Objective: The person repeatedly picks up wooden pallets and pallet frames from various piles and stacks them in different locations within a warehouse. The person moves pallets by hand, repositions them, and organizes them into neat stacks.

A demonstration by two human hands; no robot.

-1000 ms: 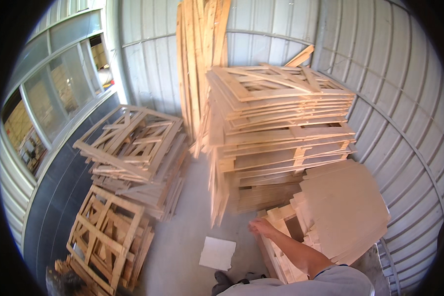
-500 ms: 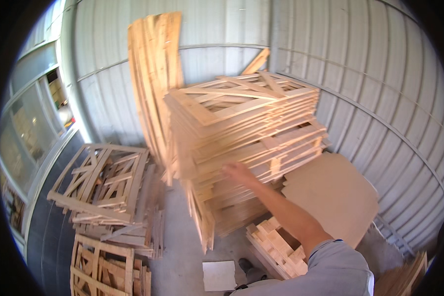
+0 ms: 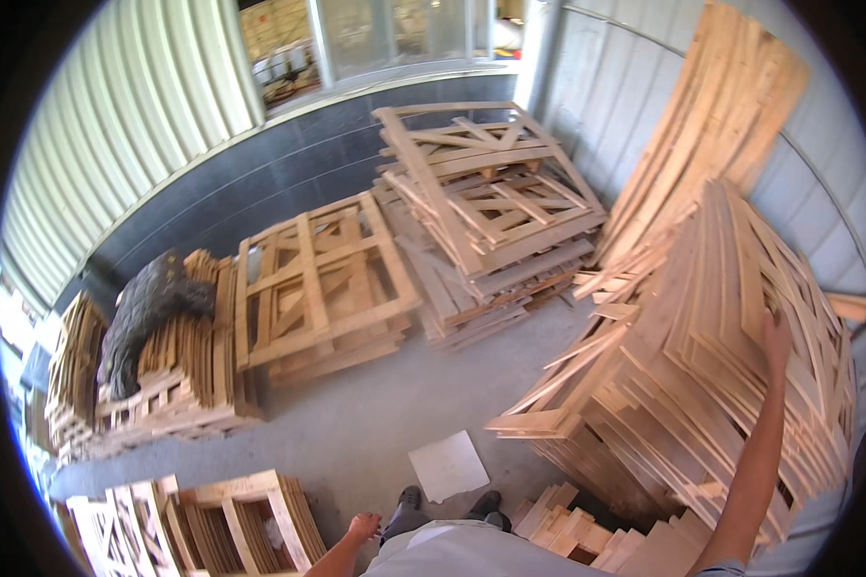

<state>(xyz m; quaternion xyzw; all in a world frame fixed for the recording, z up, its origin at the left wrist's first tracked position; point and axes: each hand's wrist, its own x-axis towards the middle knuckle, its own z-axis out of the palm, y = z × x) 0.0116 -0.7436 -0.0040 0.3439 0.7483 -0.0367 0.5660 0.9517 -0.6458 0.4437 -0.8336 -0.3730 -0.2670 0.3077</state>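
Note:
A tall stack of wooden frames (image 3: 674, 317) leans and fans out at the right. My right arm stretches up along it, and my right hand (image 3: 777, 338) lies against the top frames, fingers curled round a board's edge. Low in the middle, beside my body, hangs my left hand (image 3: 364, 526), loosely curled, with nothing visible in it. Close to that hand, at the lower left, stand pale slatted wooden frames (image 3: 284, 510) packed on edge.
Long planks (image 3: 707, 125) lean on the metal wall. Crate-like frames (image 3: 491, 240) are piled at the back, beside another slatted pile (image 3: 308, 279). A dark quilted cover (image 3: 154, 308) drapes over boards at left. A white sheet (image 3: 449, 466) lies near my feet, with wood blocks (image 3: 568, 524) alongside.
My view has swung left, so the frame stack now sits at the right. My right hand has gone from the stack's front side to its upper frames. My left hand has come into view.

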